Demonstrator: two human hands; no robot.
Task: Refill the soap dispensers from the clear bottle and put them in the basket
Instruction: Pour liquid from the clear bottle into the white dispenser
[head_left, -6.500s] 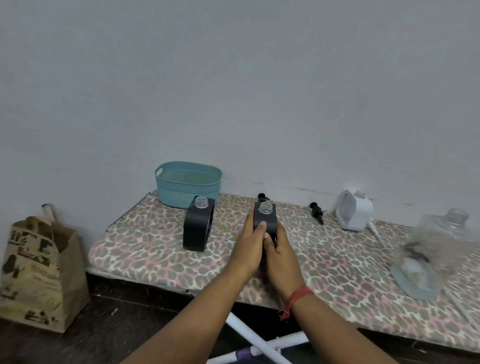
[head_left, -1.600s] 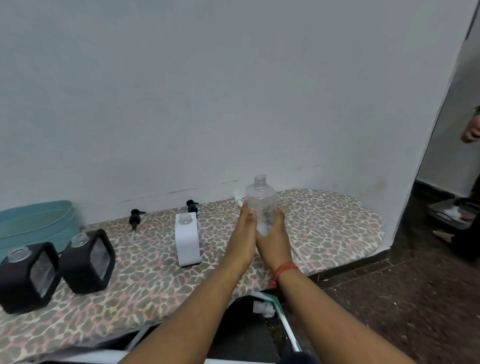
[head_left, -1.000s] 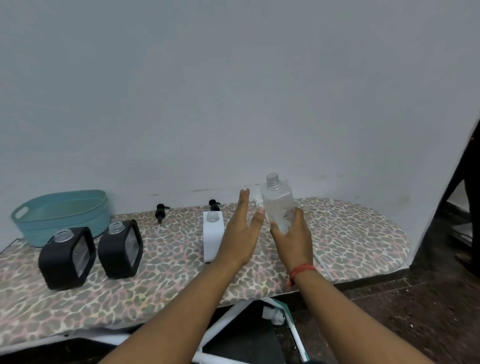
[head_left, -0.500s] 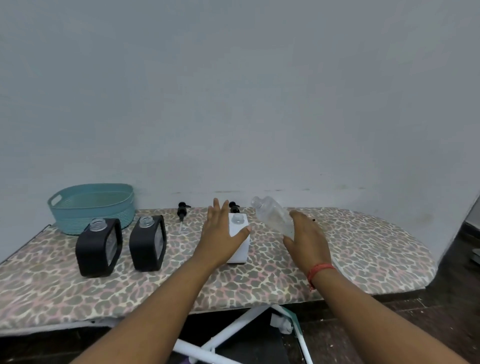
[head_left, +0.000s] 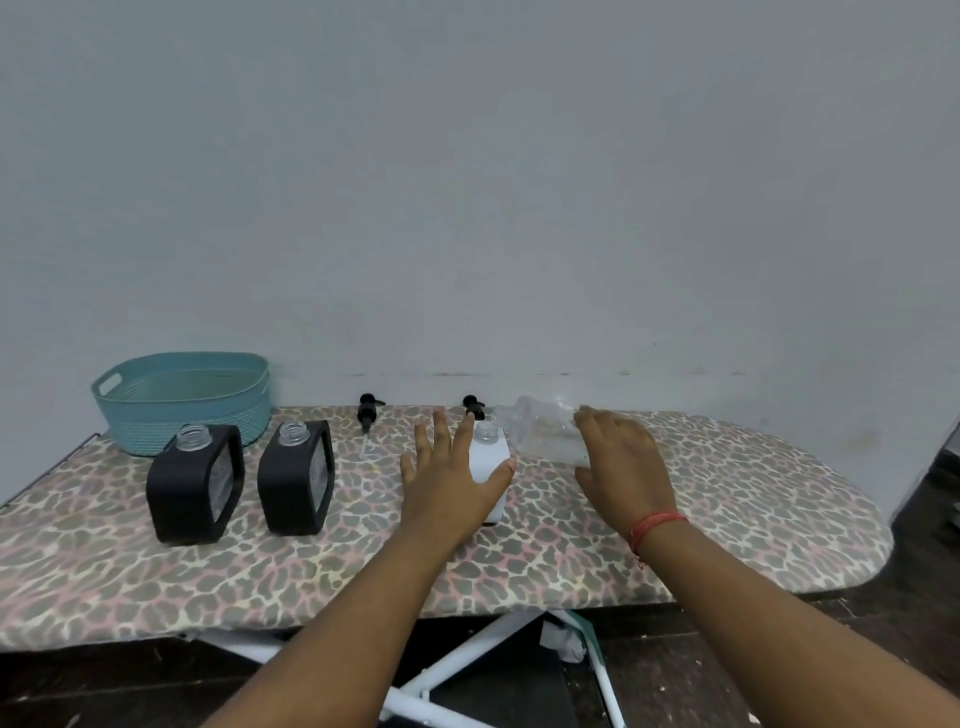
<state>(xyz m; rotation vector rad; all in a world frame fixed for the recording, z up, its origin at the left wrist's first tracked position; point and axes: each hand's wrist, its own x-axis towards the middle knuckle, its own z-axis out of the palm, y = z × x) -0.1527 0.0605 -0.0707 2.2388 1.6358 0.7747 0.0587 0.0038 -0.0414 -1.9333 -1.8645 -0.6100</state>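
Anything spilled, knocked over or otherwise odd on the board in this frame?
No spill shows. The clear bottle is tipped nearly flat in the right hand, its neck toward the white dispenser, as for pouring. Two black pumps lie loose by the wall.

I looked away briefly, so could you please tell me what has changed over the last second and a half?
The right hand alone now grips the clear plastic bottle, tipped from upright towards the white square dispenser. The left hand let go and spreads open against that dispenser. The two black dispensers and the teal basket sit as before.
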